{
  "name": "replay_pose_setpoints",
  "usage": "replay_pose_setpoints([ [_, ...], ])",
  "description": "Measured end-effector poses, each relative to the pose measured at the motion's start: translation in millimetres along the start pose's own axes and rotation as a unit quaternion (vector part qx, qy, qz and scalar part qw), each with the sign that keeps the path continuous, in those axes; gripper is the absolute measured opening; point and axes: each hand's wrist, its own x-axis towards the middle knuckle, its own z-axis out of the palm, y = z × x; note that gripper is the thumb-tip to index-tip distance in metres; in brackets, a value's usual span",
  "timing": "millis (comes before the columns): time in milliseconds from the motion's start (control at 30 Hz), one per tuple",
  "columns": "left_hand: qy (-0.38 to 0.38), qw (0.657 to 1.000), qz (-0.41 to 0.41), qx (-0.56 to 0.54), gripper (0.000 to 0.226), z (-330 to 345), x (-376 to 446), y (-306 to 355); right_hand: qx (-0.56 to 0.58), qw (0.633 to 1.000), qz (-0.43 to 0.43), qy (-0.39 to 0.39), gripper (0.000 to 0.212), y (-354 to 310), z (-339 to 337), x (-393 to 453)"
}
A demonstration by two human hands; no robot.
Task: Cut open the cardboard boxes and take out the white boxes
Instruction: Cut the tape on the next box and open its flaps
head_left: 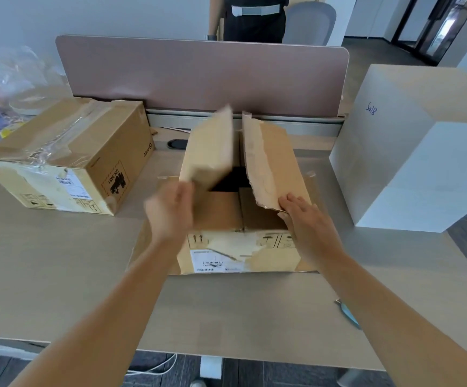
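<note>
An open cardboard box [235, 255] stands in the middle of the desk, with a torn shipping label on its near side. Its two top flaps are raised, and a dark gap [231, 178] shows between them. My left hand [171, 210], blurred by motion, grips the lower corner of the left flap [210, 152]. My right hand [303, 216] rests with straight fingers on the near edge of the torn right flap [268, 163]. A tall white box [411, 152] with blue writing stands at the right. I cannot see what is inside the cardboard box.
A second, taped cardboard box [67, 160] sits at the left, with plastic bags [17, 79] behind it. A blue utility knife [348, 314] lies near the desk's right front edge. A pink partition [198, 76] closes off the back. A person stands behind it beside a grey chair [307, 23].
</note>
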Motion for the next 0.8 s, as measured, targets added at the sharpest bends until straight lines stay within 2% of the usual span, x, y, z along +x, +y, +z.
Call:
replay_pose_setpoints([
  [33, 0.015, 0.999, -0.027, -0.026, 0.042, 0, 9, 0, -0.008, 1.0, 0.005, -0.015, 0.041, 3, 0, -1],
  [67, 0.007, 1.0, -0.009, -0.025, 0.04, -3, 12, 1, 0.0, 0.999, 0.02, -0.037, 0.043, 5, -2, -1],
  [133, -0.048, 0.998, 0.033, -0.018, 0.026, -4, 7, 0, 0.035, 0.997, 0.054, -0.053, 0.046, 0, -9, -1],
  [233, -0.146, 0.989, 0.024, -0.006, 0.015, -5, -8, -5, 0.059, 0.997, 0.042, -0.04, 0.048, -10, -10, 2],
  [333, -0.218, 0.971, 0.071, 0.069, 0.023, -13, 0, -4, 0.039, 0.998, 0.028, -0.05, 0.048, -10, -9, 3],
  [500, -0.319, 0.904, 0.15, 0.242, 0.042, -18, 14, 4, 0.06, 0.998, -0.003, -0.019, 0.046, -12, -13, 4],
  [567, -0.285, 0.888, 0.246, 0.263, 0.059, -21, 16, 7, 0.035, 0.999, -0.03, 0.008, 0.064, -14, -16, 4],
  [633, -0.208, 0.862, 0.357, 0.295, 0.08, -20, 18, 3, -0.019, 0.994, -0.068, 0.084, 0.082, -11, -17, 5],
  [667, -0.164, 0.842, 0.405, 0.317, 0.081, -21, 19, 1, -0.062, 0.985, -0.09, 0.133, 0.08, -8, -15, 7],
  [733, -0.097, 0.797, 0.468, 0.37, 0.068, -26, 23, -1, -0.168, 0.956, -0.133, 0.202, 0.057, -6, -16, 8],
  [800, -0.06, 0.769, 0.46, 0.44, 0.056, -30, 24, -4, -0.262, 0.932, -0.11, 0.223, 0.031, -5, -16, 11],
])
